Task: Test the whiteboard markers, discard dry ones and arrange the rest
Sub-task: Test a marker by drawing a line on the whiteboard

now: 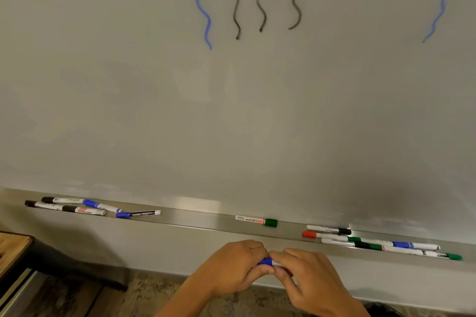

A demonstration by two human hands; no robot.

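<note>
Left hand (233,266) and right hand (306,275) are showing bare, no rings or watch; both forearms are entering frame unsleeved, uncovered to the edge.

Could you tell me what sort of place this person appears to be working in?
Probably a classroom, office or meeting room. A large wall-mounted whiteboard carries blue and black test squiggles, its metal tray holds scattered markers, and both hands grip a blue marker.
</note>
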